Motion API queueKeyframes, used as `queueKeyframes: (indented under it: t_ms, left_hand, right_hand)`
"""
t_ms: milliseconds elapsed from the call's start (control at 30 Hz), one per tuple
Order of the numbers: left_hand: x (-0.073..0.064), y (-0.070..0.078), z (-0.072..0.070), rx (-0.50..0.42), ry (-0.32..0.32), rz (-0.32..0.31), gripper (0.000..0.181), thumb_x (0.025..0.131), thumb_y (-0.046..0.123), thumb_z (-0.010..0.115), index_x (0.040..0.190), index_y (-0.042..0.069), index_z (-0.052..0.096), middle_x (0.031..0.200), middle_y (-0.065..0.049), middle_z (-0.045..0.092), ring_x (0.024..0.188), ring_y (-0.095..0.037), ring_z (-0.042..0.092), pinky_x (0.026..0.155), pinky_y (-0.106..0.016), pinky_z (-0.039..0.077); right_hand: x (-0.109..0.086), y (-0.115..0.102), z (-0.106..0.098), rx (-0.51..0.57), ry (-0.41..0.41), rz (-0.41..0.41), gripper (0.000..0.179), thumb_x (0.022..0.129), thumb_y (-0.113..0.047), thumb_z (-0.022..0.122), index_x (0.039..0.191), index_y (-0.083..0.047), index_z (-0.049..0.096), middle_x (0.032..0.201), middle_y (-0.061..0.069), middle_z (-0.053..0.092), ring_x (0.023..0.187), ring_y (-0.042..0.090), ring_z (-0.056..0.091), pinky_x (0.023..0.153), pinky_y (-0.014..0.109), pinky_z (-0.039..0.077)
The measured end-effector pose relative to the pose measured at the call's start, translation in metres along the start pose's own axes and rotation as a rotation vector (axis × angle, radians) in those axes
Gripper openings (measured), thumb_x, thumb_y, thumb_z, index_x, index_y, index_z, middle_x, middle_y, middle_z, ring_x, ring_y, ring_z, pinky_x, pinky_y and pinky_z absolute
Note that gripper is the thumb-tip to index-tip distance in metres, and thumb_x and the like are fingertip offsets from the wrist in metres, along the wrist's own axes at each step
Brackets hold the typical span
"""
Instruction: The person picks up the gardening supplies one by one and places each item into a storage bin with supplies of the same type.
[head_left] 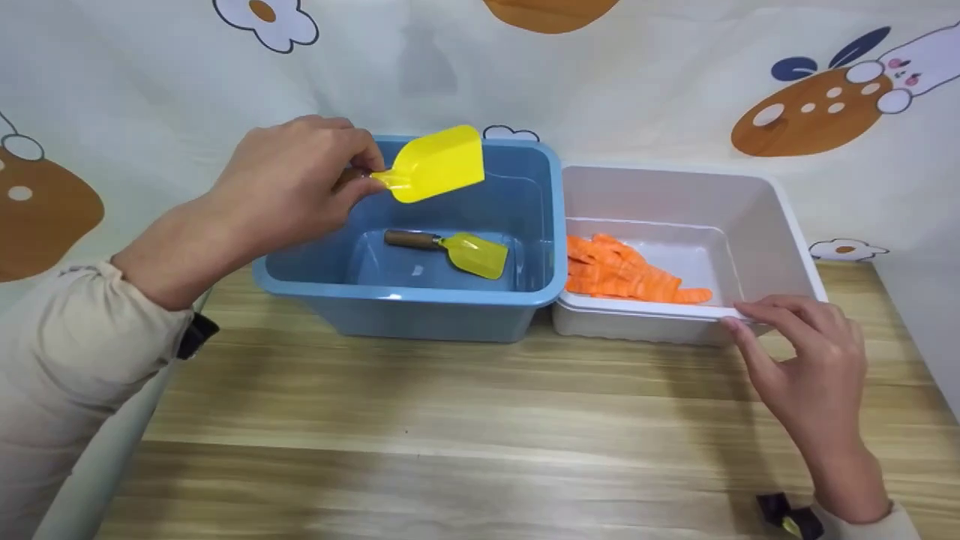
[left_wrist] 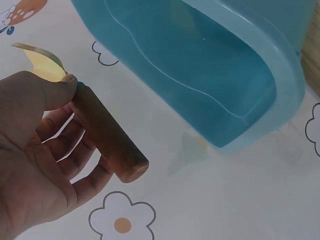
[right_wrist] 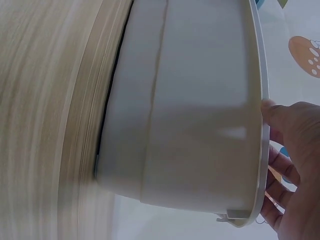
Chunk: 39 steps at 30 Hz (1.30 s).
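Observation:
My left hand point(head_left: 289, 180) holds a small yellow shovel point(head_left: 442, 161) by its brown wooden handle point(left_wrist: 110, 135), up over the back of a blue bin point(head_left: 405, 295). In the left wrist view the thumb presses where handle meets blade. A second shovel point(head_left: 476, 255), also yellow with a wooden handle, lies on the bin's floor. On the right, my right hand point(head_left: 817, 360) pinches the front rim of a white bin point(head_left: 757, 225) near its right corner. Orange strips point(head_left: 619, 270) are heaped in the left part of the white bin.
Both bins stand side by side on a wood-grain table point(head_left: 465, 435), close to a patterned cloth point(head_left: 645, 90) behind them. The blue bin rises higher than the white one.

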<state>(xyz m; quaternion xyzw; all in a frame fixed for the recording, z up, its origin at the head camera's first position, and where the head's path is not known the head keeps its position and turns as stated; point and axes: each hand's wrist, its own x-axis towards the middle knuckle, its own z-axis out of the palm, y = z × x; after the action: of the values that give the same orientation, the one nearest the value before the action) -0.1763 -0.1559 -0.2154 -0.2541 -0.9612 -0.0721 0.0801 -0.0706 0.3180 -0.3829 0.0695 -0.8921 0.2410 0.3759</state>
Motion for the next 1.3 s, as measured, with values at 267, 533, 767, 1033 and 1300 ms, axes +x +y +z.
queueKeyframes:
  t_ms: [267, 533, 767, 1033, 1300]
  left_hand:
    - [0.013, 0.003, 0.007, 0.014, -0.034, 0.023, 0.029, 0.097, 0.023, 0.068, 0.116, 0.001, 0.070, 0.105, -0.015, 0.071, 0.091, -0.030, 0.063, 0.079, -0.050, 0.058]
    - [0.023, 0.001, 0.019, 0.003, -0.075, 0.006, 0.029, 0.096, 0.023, 0.069, 0.115, 0.002, 0.070, 0.104, -0.015, 0.071, 0.090, -0.031, 0.062, 0.082, -0.049, 0.058]
    - [0.031, -0.002, 0.036, 0.021, -0.054, -0.016, 0.024, 0.097, 0.015, 0.066, 0.118, 0.004, 0.068, 0.107, -0.016, 0.069, 0.098, -0.035, 0.066, 0.082, -0.051, 0.057]
    - [0.026, 0.003, 0.030, 0.028, 0.024, -0.026, 0.032, 0.099, 0.019, 0.063, 0.127, 0.005, 0.063, 0.117, -0.019, 0.069, 0.107, -0.038, 0.066, 0.084, -0.054, 0.057]
    - [0.013, 0.004, 0.025, -0.006, 0.072, -0.018, 0.031, 0.098, 0.021, 0.064, 0.124, 0.005, 0.065, 0.111, -0.017, 0.070, 0.102, -0.036, 0.066, 0.080, -0.054, 0.056]
  right_hand:
    - [-0.003, -0.004, 0.003, 0.030, 0.025, 0.014, 0.025, 0.071, -0.006, 0.090, 0.094, -0.005, 0.081, 0.093, 0.016, 0.074, 0.103, -0.017, 0.041, 0.081, 0.022, 0.025]
    - [-0.003, -0.002, 0.004, 0.038, 0.017, 0.017, 0.026, 0.071, -0.006, 0.090, 0.095, -0.005, 0.081, 0.095, 0.014, 0.075, 0.102, -0.011, 0.045, 0.085, 0.021, 0.026]
    - [-0.001, -0.003, 0.006, 0.051, 0.012, 0.021, 0.026, 0.071, -0.007, 0.090, 0.096, -0.006, 0.081, 0.096, 0.014, 0.076, 0.101, -0.004, 0.050, 0.087, 0.020, 0.027]
    - [-0.001, -0.004, 0.002, 0.066, 0.021, 0.024, 0.026, 0.070, -0.004, 0.090, 0.094, -0.006, 0.082, 0.094, 0.014, 0.075, 0.104, -0.014, 0.047, 0.088, 0.018, 0.027]
    - [-0.001, -0.001, 0.000, 0.054, 0.006, 0.035, 0.027, 0.070, -0.004, 0.090, 0.096, -0.005, 0.081, 0.095, 0.014, 0.075, 0.105, -0.015, 0.045, 0.088, 0.019, 0.026]
